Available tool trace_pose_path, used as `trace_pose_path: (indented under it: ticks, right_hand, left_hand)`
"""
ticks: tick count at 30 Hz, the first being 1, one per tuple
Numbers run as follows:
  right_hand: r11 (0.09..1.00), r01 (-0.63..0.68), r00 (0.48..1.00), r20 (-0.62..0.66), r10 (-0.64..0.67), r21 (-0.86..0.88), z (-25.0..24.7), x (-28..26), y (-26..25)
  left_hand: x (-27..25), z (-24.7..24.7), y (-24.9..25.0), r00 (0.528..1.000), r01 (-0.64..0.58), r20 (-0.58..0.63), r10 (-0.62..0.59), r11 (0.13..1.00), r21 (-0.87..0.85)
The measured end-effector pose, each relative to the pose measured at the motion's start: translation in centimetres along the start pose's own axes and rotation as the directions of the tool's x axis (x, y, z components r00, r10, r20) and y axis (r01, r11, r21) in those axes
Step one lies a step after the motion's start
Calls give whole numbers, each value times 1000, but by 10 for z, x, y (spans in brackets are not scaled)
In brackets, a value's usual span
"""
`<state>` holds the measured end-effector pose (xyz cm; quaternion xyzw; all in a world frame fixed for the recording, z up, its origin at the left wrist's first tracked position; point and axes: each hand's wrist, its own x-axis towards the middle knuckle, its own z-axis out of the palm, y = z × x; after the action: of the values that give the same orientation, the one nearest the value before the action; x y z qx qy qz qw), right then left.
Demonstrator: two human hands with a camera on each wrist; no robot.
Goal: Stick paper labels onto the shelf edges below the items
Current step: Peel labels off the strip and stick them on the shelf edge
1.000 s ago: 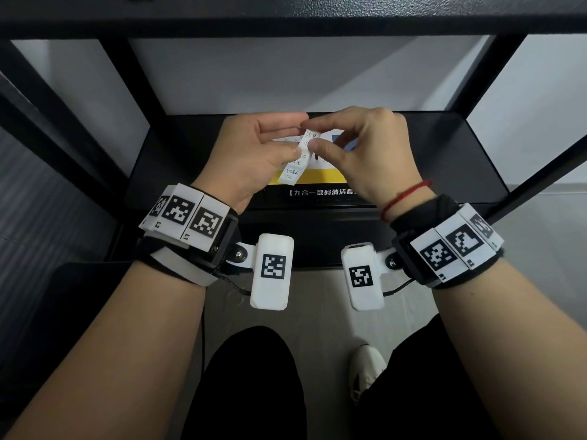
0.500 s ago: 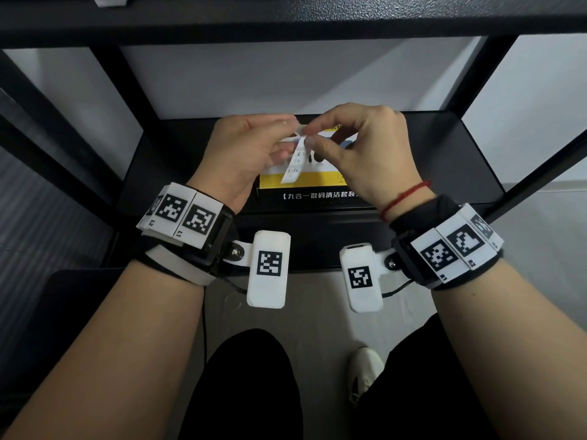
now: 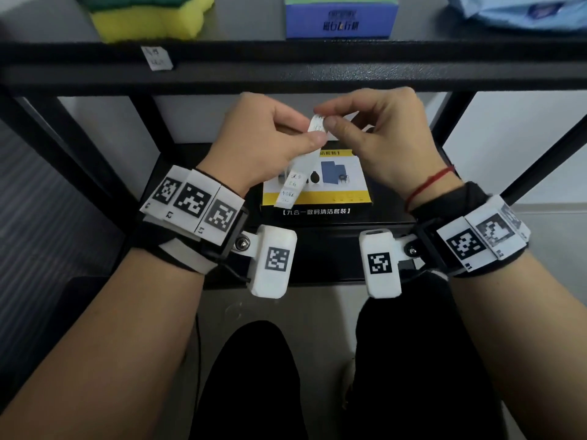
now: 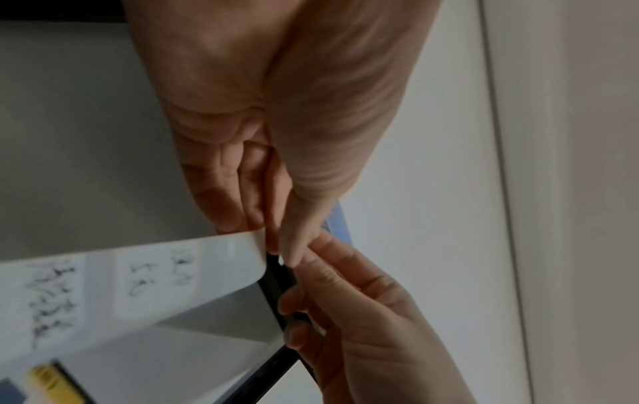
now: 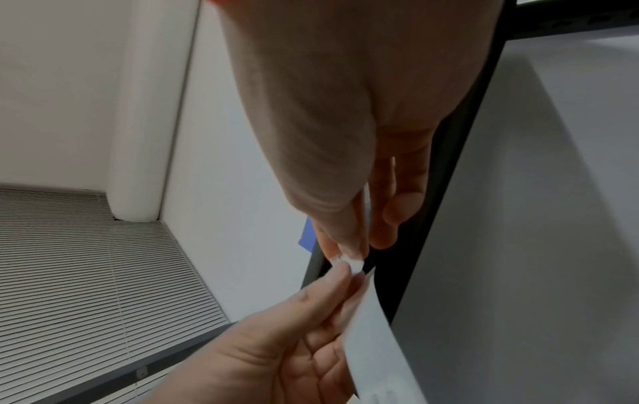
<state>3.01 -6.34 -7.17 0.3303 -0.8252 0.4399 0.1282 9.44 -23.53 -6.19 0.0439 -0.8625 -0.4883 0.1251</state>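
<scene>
White label strip (image 3: pixel 300 173) hangs below the shelf edge (image 3: pixel 317 58): my left hand (image 3: pixel 263 138) pinches it, my right hand (image 3: pixel 374 131) pinches its top label. Left wrist alone shows 2 handwritten labels (image 4: pixel 103 284); right wrist, the strip's blank back.

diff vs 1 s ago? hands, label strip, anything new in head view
The head view has tilted up: the upper shelf edge with one stuck label, a sponge and a blue box now show. The left hand and right hand have risen slightly. Unchanged: both pinch the top of the label strip, which hangs over the black and yellow box on the lower shelf.
</scene>
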Motion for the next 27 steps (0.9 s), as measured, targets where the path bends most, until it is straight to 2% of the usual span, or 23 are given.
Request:
trace_pose_path:
  ticks: [3,7,16,22,27]
  right_hand:
    - [1000,14,1000,9,-14,-16,-15,6,-10]
    - [999,43,999,18,-43,-20,-29,9,-18]
    - [999,34,999,-15,-34,7,-45,12,-17]
    - [992,-95,982,-158,107,77,-47,16,-10]
    - [985,-157,986,-51,161,66,-43,29,-14]
  left_hand:
    - [0,-2,16,997,-59,-41,61,997,52]
    - [5,0,25,993,-46,-109,51,998,45]
    - [8,8,33,988,-76,-135,79,997,28]
    - [15,15,28,980,-77,-191,54,990,-114]
    - [24,13,27,981,-58,-193,19,979,-198]
